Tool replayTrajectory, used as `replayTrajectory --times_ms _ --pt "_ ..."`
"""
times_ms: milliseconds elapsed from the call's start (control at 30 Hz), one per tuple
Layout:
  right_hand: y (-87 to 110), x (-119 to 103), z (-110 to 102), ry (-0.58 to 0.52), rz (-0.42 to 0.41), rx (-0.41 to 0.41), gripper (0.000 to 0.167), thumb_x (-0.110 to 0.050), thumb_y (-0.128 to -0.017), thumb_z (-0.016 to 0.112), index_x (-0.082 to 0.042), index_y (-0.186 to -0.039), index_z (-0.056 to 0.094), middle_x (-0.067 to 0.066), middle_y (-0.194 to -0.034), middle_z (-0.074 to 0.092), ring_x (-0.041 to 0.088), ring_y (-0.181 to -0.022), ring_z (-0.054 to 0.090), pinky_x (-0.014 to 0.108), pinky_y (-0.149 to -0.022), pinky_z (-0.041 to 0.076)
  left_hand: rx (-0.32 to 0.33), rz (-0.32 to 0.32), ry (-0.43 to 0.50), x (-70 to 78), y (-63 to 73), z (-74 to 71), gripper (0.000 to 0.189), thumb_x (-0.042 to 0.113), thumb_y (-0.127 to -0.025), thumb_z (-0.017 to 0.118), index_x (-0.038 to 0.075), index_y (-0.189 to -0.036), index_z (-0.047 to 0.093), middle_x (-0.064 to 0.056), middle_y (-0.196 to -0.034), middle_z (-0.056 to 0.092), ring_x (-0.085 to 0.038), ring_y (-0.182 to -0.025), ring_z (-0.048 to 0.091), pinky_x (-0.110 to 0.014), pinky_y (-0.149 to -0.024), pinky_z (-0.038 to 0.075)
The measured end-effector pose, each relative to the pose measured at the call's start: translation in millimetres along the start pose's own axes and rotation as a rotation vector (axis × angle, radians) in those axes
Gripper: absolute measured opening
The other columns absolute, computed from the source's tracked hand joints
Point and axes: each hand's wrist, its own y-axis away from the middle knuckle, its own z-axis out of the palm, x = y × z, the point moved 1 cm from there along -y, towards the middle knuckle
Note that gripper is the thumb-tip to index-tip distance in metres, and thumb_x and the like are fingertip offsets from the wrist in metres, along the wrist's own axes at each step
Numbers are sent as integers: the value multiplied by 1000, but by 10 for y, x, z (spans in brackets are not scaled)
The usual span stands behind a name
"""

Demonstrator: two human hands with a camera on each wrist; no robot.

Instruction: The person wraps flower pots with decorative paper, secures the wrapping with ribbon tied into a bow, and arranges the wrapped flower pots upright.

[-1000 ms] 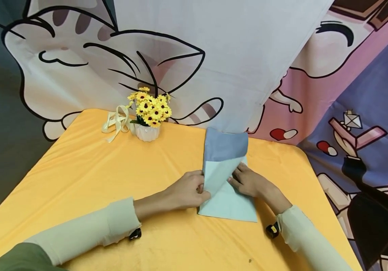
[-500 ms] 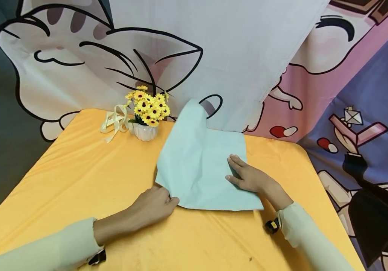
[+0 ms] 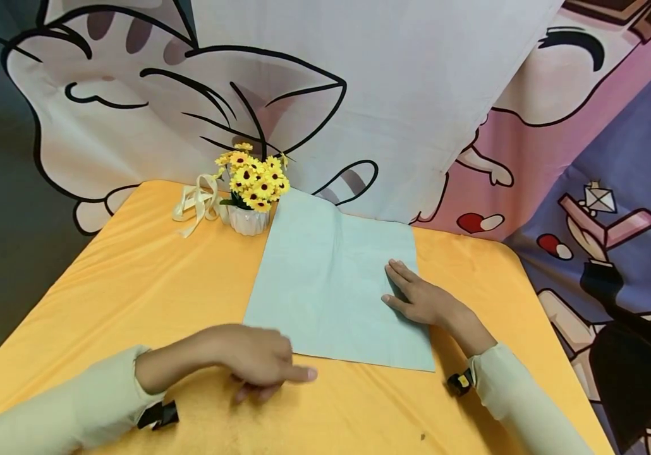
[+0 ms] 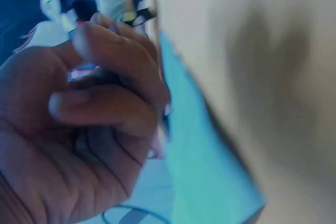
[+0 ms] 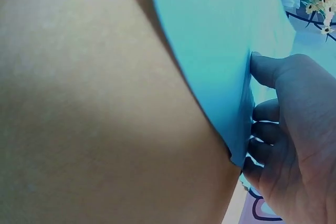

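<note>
A light blue sheet (image 3: 325,297), paper or thin cloth, lies spread on the table with a soft crease down its middle. Its far left corner reaches up beside the flowerpot. My right hand (image 3: 419,300) rests on the sheet's right side, fingers extended; the right wrist view shows the thumb and fingertips touching the surface. Over the sheet's near left corner, my left hand (image 3: 260,357) hovers with loosely bent fingers and the thumb pointing right. Nothing is between the fingers of the left hand (image 4: 100,103) in the left wrist view.
A white pot (image 3: 248,221) of yellow flowers (image 3: 257,177) stands at the back of the table, close to the sheet's far left corner. A loose cream ribbon (image 3: 197,202) lies left of it. An orange-yellow cloth (image 3: 160,284) covers the table, with printed curtains behind.
The sheet, folded over on itself earlier with a darker blue side showing, has been opened out leftward and lies unfolded. My left hand moved left and down and let go; the right stayed in place.
</note>
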Motion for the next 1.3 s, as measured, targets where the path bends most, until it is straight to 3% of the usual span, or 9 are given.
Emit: replayTrajectory --times_ms 67,167,233,300,367,467,633,1033,1300 --pt "1 -3 -3 0 1 2 85 -56 -118 53 -7 -180 21 17 -190 15 43 -176 18 66 -139 27 106 140 -48 2 -79 -153 64 53 -117 57 10 -71 73 2 -60 64 -12 -51 56 -26 -52 42" --pt "2 -9 -15 -8 -2 5 85 -56 -118 53 -7 -180 23 17 -190 16 43 -176 19 67 -138 27 349 237 -226 -121 -276 -369 36 43 -116 64 15 -97 78 3 -94 72 -17 -87 68 -34 -81 58" --pt "3 -9 -18 -15 -5 9 85 -55 -117 54 -7 -180 23 16 -190 16 43 -176 18 67 -139 27 447 231 -347 -265 -429 -494 32 42 -113 69 14 -122 78 -4 -125 73 -26 -122 68 -46 -109 56" --pt "6 -10 -15 -25 -9 11 85 -54 -117 56 -7 -180 23 16 -190 16 43 -176 17 66 -140 25 483 182 -417 -423 -568 -594 54 47 -110 73 11 -150 68 -12 -159 62 -37 -155 52 -59 -130 42" --pt "3 -3 -9 -36 -10 12 85 -53 -117 57 -6 -180 23 16 -190 16 43 -177 16 66 -140 24 484 136 -455 -561 -682 -677 75 54 -106 75 10 -165 56 -17 -177 46 -44 -170 34 -66 -138 29" --pt "-4 1 4 -48 -14 13 85 -53 -117 57 -6 -179 23 16 -190 16 42 -177 16 66 -140 23 471 55 -467 -697 -764 -751 92 63 -101 77 12 -171 48 -19 -183 37 -47 -173 25 -68 -140 23" --pt "-22 8 -4 -43 -6 5 86 -54 -116 58 -9 -180 23 13 -191 16 40 -177 15 65 -141 23 485 -1 -491 -722 -766 -788 97 69 -95 80 14 -169 51 -19 -179 43 -45 -168 37 -65 -136 34" --pt "-22 36 -9 -57 -15 18 87 -54 -115 60 -9 -180 22 13 -191 16 41 -177 15 66 -140 22 503 -13 -494 -735 -794 -811 100 72 -91 83 16 -169 52 -17 -179 43 -45 -166 39 -66 -131 42" --pt "-39 15 -7 -34 -25 29 85 -52 -116 59 -7 -180 23 14 -190 17 40 -177 15 65 -141 22 517 32 -442 -767 -821 -871 92 70 -93 82 16 -164 57 -16 -171 51 -43 -156 45 -66 -129 40"
